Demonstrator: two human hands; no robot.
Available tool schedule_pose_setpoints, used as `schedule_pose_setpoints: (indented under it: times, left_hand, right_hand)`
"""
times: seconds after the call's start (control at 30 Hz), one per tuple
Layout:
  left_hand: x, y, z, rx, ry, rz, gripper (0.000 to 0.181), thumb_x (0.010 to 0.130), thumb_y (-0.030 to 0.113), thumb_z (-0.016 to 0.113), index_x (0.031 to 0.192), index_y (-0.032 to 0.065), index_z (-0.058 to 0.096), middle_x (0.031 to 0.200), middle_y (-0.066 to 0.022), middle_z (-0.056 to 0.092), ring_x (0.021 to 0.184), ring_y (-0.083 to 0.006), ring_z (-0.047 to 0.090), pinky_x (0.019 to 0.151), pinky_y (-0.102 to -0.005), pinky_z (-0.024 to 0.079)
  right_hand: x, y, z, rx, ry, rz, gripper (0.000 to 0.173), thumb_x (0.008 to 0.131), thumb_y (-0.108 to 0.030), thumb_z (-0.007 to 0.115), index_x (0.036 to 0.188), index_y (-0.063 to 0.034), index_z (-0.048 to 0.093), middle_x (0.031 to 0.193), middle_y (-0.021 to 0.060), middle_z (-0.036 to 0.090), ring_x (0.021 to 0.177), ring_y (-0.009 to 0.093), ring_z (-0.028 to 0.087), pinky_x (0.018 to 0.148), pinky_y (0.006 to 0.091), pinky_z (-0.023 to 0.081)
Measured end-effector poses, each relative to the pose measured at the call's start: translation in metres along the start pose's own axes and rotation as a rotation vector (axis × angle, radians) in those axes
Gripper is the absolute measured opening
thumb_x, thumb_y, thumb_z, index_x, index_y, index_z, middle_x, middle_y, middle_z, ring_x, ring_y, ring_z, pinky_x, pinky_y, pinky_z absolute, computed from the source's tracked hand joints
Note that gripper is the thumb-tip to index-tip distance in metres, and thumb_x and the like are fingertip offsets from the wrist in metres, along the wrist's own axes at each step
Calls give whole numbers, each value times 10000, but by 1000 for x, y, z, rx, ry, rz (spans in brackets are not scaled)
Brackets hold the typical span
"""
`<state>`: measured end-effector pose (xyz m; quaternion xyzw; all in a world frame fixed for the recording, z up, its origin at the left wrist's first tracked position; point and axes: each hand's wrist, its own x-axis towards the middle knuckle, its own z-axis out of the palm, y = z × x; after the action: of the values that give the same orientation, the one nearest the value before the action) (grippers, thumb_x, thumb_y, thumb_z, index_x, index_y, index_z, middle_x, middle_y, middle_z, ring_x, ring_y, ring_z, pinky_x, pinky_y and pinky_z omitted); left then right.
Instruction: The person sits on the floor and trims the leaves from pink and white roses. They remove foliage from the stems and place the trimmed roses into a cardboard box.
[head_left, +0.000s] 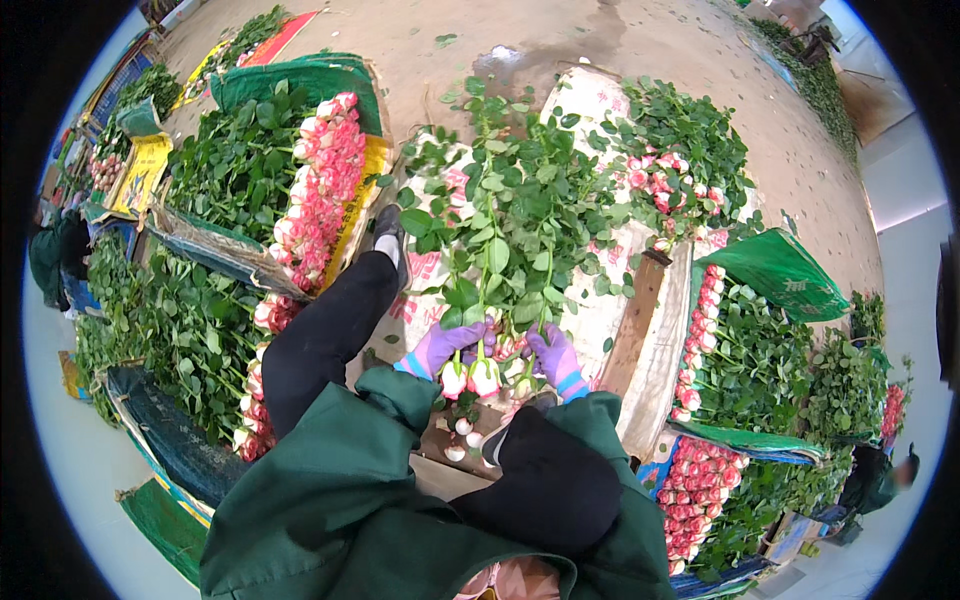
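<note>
My left hand (444, 348), in a purple glove, grips rose stems just below the blooms. Two white roses with pink edges (484, 376) hang heads toward me under its fingers. My right hand (553, 355), gloved alike, pinches another stem, with a paler rose bud (524, 388) below it. Long leafy rose stems (517, 202) stretch away from both hands over a white woven sack (420, 274) with red print. Further pink-and-white blooms (510, 346) lie between the hands, partly hidden by fingers and leaves.
Stacked roses (322, 195) wrapped in green and yellow sacking stand left. More bundled roses (701, 337) line the right, beyond a wooden board (634, 322). A loose rose pile (675, 180) lies ahead right. Fallen buds (459, 442) rest near my foot. People are at both far sides.
</note>
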<state>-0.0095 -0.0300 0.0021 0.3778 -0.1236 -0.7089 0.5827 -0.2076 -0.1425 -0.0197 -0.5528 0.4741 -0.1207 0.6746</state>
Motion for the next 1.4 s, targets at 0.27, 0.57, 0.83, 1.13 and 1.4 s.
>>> schedule_pose_setpoints:
  times: [0.27, 0.57, 0.83, 1.13, 1.4]
  left_hand:
    - [10, -31, -13, 92, 89, 70, 186, 861, 139, 546, 1012, 30, 535, 778, -52, 590, 602, -86, 522, 463, -183, 348]
    - [11, -42, -30, 72, 206, -191, 238, 873, 144, 519, 1055, -8, 530, 850, -69, 603, 600, -93, 484, 530, -218, 396]
    - [16, -42, -23, -85, 151, -255, 321, 865, 167, 548, 1147, 22, 496, 902, -62, 595, 777, -132, 560, 686, -257, 470]
    - [13, -44, -18, 0, 142, -229, 252, 871, 124, 507, 1062, -40, 518, 914, -81, 592, 827, -186, 567, 764, -290, 461]
    - [16, -47, -23, 118, 123, -268, 304, 883, 143, 493, 1126, -40, 486, 911, -70, 577, 826, -152, 536, 788, -280, 431]
  right_hand:
    - [-6, 25, -21, -175, 143, -44, 210, 894, -172, 453, 1033, -20, 490, 712, 37, 625, 476, 84, 476, 459, 228, 410]
    - [-47, 51, -119, -203, 258, -177, 325, 870, -87, 455, 1188, -17, 442, 794, 75, 635, 726, 173, 602, 664, 292, 446]
    - [-82, 150, -141, -609, 625, 47, 295, 852, -203, 525, 1110, -61, 502, 862, 142, 633, 835, 298, 609, 707, 366, 452]
    - [-61, 238, -176, -457, 385, 394, 290, 843, -210, 508, 1092, -63, 516, 764, 118, 652, 682, 210, 654, 593, 328, 485]
    - [-68, 228, -185, -438, 348, 325, 373, 803, -335, 565, 1014, -29, 587, 871, 163, 642, 757, 287, 625, 681, 380, 474]
